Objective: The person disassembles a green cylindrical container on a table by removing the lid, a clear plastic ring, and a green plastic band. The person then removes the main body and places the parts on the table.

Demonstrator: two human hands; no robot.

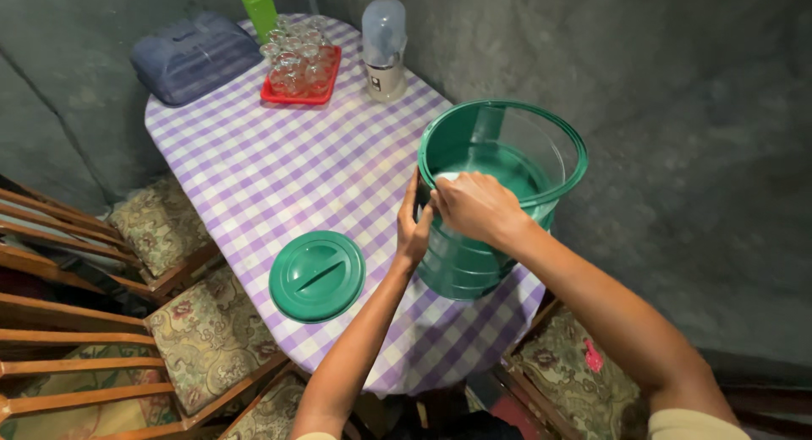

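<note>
Seen from above, left to right: wooden chairs with patterned cushions [203, 338] beside a table in purple-checked cloth [279, 161]. At the far end, a bluish covered container [193, 57], a green bottle [258, 7], a red tray of glasses [299, 68] and a white dispenser [383, 49]. Nearer, a green lid [317, 276] lying flat — off its container. Left hand [413, 228] pressed open-palmed against the side of the green bucket [474, 262], at the table's near right edge. Right hand [474, 205] curled over the rim — fingers closed on something white, not clearly identifiable.
</note>
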